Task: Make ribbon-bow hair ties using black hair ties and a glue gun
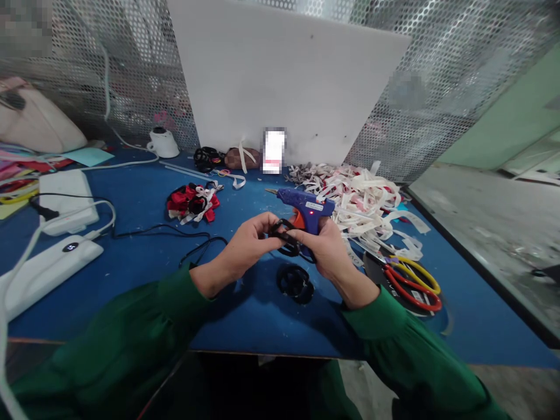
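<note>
Head camera shows me the left hand (249,242) pinching a black ribbon loop (286,238), with the right hand (330,248) thumbing its edge while wrapped around the handle of a blue glue gun (306,205). The loop hangs above a coiled black band (295,284) on the blue tabletop (140,198); ribbon strips (363,198) and scissors (391,272) lie rightward. I judge this a fingertip shaping step; the next move calls for a steady pinch, fingers clear of the nozzle (271,191).

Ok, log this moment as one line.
left hand: pinching black band | right hand: holding glue gun, thumb at band | table: black loops at front, ribbon heap right
</note>
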